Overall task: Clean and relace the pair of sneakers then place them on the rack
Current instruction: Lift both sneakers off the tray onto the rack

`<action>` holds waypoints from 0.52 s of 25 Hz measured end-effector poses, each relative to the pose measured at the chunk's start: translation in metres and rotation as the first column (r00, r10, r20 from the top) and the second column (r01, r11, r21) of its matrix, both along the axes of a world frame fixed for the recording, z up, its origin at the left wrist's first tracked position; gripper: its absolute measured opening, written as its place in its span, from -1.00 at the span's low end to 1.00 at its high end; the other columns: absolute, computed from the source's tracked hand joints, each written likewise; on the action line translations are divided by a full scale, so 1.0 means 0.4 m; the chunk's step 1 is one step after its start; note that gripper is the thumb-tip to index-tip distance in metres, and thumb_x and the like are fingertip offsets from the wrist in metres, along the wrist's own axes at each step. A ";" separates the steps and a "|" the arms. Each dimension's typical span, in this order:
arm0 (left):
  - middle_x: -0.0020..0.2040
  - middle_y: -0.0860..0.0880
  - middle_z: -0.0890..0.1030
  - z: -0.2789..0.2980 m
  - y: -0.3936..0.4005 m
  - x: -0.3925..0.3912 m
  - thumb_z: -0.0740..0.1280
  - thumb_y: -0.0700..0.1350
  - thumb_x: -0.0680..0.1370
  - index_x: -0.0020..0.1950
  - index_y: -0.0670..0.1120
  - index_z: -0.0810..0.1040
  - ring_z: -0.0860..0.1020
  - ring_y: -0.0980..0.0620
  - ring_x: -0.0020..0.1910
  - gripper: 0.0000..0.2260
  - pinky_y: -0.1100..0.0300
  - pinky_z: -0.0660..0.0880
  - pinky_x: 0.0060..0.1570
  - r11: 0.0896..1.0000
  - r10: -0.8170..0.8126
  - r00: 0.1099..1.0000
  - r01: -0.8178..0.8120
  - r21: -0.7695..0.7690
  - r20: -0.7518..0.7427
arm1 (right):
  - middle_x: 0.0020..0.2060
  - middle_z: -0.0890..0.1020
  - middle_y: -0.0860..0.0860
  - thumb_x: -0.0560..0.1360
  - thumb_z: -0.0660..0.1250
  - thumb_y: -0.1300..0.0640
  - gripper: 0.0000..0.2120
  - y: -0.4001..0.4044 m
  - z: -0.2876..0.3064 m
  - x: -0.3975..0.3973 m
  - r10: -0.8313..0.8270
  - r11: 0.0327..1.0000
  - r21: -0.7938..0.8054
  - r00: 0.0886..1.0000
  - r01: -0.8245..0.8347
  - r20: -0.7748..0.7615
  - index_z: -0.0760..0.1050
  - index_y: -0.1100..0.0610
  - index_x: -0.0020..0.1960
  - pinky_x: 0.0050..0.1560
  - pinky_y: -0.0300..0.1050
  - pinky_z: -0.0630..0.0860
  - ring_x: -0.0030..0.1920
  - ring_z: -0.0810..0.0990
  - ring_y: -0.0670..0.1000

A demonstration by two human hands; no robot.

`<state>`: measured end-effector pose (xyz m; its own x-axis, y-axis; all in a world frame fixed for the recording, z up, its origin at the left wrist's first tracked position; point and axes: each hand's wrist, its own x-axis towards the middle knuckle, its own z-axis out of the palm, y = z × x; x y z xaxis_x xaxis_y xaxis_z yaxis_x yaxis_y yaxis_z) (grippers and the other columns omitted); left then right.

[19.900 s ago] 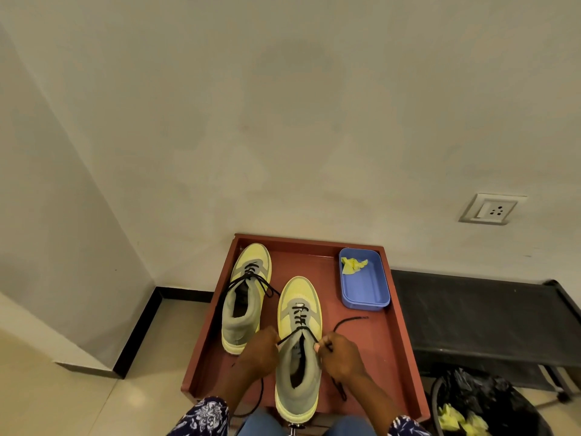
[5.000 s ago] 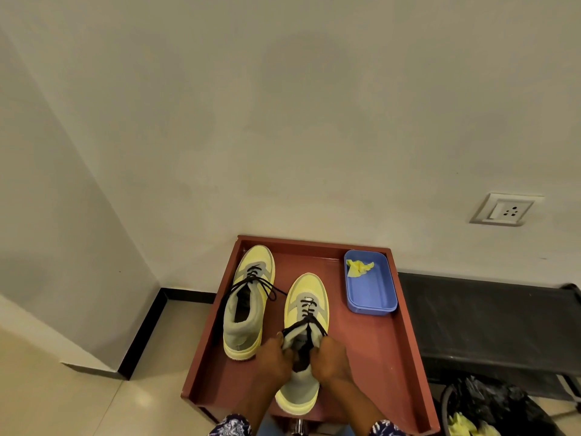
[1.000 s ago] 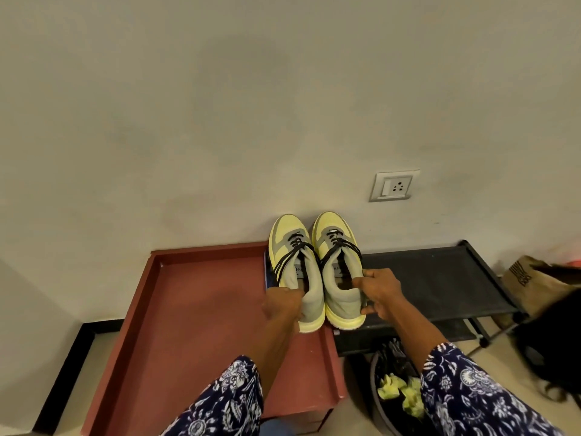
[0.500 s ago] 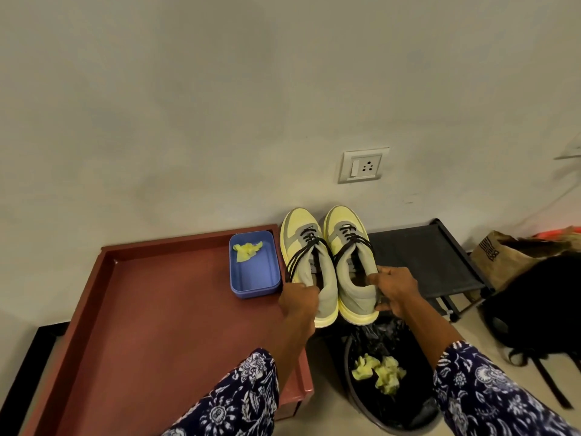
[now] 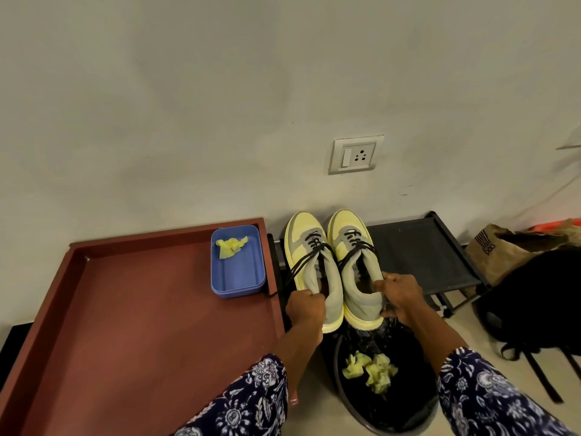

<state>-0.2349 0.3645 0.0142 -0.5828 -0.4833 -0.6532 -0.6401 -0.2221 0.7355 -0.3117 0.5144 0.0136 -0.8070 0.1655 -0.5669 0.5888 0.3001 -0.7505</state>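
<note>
Head camera: the red tray (image 5: 132,309) now sits left, the black rack (image 5: 421,256) ahead. Both sneakers (image 5: 333,265), laced, have travelled over the rack's left end, left hand (image 5: 305,309) and right hand (image 5: 399,297) clamped on their heels; placing comes next.

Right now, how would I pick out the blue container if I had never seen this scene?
Find the big reddish-brown tray on the left, against the wall. In its far right corner, just left of the two yellow sneakers, sits the blue container. It is the only blue thing in view, a shallow rounded rectangle holding one crumpled yellow scrap.
</note>
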 end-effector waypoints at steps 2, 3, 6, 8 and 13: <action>-0.37 -0.09 0.43 -0.018 0.009 -0.002 0.25 -0.29 0.48 -0.37 -0.15 0.40 0.47 -0.04 -0.29 -0.78 0.18 0.37 -0.27 1.000 -0.008 1.000 0.008 -0.018 0.020 | 0.10 0.58 0.18 0.39 0.36 0.28 -0.60 0.000 -0.015 -0.008 0.019 1.000 0.018 1.000 -0.019 0.007 0.53 0.13 0.23 -0.30 -0.02 0.57 -0.02 0.55 0.21; -0.38 -0.08 0.43 -0.029 0.012 -0.004 0.25 -0.29 0.48 -0.40 -0.14 0.40 0.49 -0.05 -0.27 -0.75 0.17 0.39 -0.25 0.999 -0.017 1.000 0.018 -0.031 0.023 | 0.09 0.58 0.18 0.40 0.35 0.28 -0.60 0.002 -0.021 -0.011 0.028 0.999 0.025 1.000 -0.028 0.007 0.53 0.13 0.23 -0.34 -0.07 0.54 -0.05 0.53 0.19; -0.40 -0.04 0.44 -0.050 0.016 -0.017 0.25 -0.29 0.49 -0.44 -0.11 0.41 0.53 -0.08 -0.21 -0.70 0.09 0.52 -0.14 0.998 -0.039 0.999 0.041 -0.048 0.034 | 0.04 0.57 0.17 0.42 0.33 0.29 -0.62 0.010 -0.047 -0.030 0.038 0.999 0.030 0.999 -0.038 0.015 0.52 0.12 0.23 -0.38 -0.10 0.50 -0.06 0.52 0.18; -0.38 -0.06 0.46 -0.067 0.013 -0.028 0.25 -0.30 0.49 -0.43 -0.12 0.42 0.52 -0.08 -0.21 -0.71 0.09 0.52 -0.15 0.998 -0.042 0.999 0.044 -0.054 0.033 | 0.00 0.57 0.18 0.42 0.32 0.30 -0.62 0.010 -0.065 -0.041 0.038 0.999 0.030 0.999 -0.039 0.025 0.54 0.12 0.22 -0.39 -0.10 0.49 -0.09 0.52 0.17; 0.04 -0.21 0.61 -0.102 0.013 -0.027 0.25 -0.30 0.51 0.06 -0.30 0.58 0.57 -0.17 0.06 -0.81 0.09 0.51 0.03 0.990 -0.044 0.998 0.048 -0.130 0.035 | 0.01 0.58 0.20 0.42 0.32 0.31 -0.63 0.004 -0.104 -0.049 0.038 0.999 0.010 0.998 -0.038 0.048 0.53 0.12 0.22 -0.40 -0.10 0.47 -0.11 0.51 0.17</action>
<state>-0.2457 0.3695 -0.0267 -0.5866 -0.5390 -0.6044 -0.6709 -0.0946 0.7355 -0.3311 0.5161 -0.0279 -0.7848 0.1417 -0.6033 0.6119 0.3313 -0.7182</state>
